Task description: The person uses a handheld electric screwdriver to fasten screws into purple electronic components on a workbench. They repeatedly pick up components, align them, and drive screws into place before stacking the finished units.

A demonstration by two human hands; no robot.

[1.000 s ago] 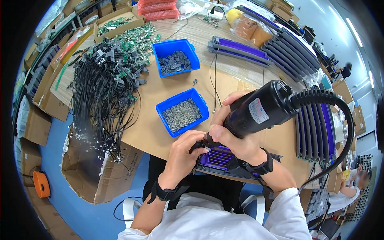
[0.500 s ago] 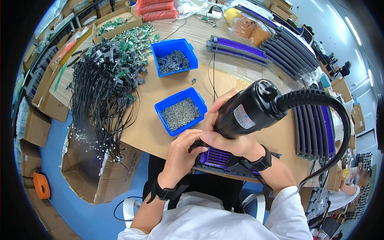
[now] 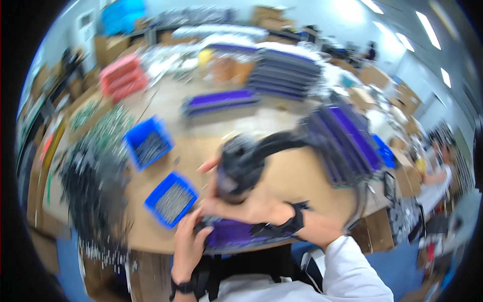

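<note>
Motion smears much of the view. My right hand [image 3: 246, 201] is wrapped round a black electric screwdriver [image 3: 240, 168], which stands roughly upright with its thick cable arching right. Its tip is hidden behind my hands. Beneath lies a purple-and-grey slotted panel [image 3: 229, 234] along the table's near edge. The fingers and thumb of my left hand [image 3: 188, 241] close on the panel's left end, close to the right hand's fingers. Just left of my hands sits a blue bin [image 3: 151, 204] of small metal screws. Another blue bin [image 3: 128, 143], behind it, contains dark grey parts.
Black cables with connectors [image 3: 88, 186] hang over the left table edge, beside green circuit boards [image 3: 103, 123]. A purple-and-grey panel [image 3: 221, 102] lies at the back. More panels are stacked at the back [image 3: 284, 75] and right [image 3: 347, 143]. Red wrapped packs [image 3: 123, 78] sit back left.
The view has swung up and to the right, so the table appears shifted left and more of the room shows. Both hands stay at the panel, with the screwdriver still in my right hand.
</note>
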